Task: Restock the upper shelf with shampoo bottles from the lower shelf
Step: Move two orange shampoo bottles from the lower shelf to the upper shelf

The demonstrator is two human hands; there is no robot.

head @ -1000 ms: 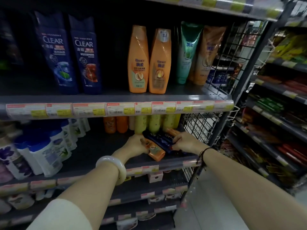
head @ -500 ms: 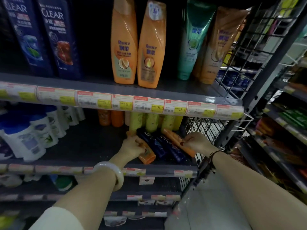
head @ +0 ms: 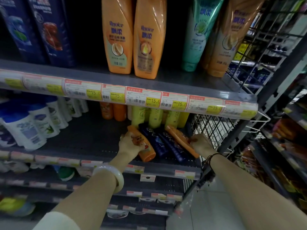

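On the lower shelf several bottles lie flat, side by side. My left hand is closed around the leftmost one, an orange shampoo bottle. My right hand grips a flatter orange bottle at the right end of the row. Two dark blue bottles lie between them. The upper shelf carries two upright orange Rejoice bottles, with an empty dark gap to their left.
Blue Clear bottles stand upper left; a green tube and an orange tube stand upper right. White bottles fill the lower left, yellow bottles the back. A wire mesh panel closes the right end.
The view has moved closer to the shelves and tilted. Both hands have stayed on the same two orange bottles, which have hardly shifted on the lower shelf.
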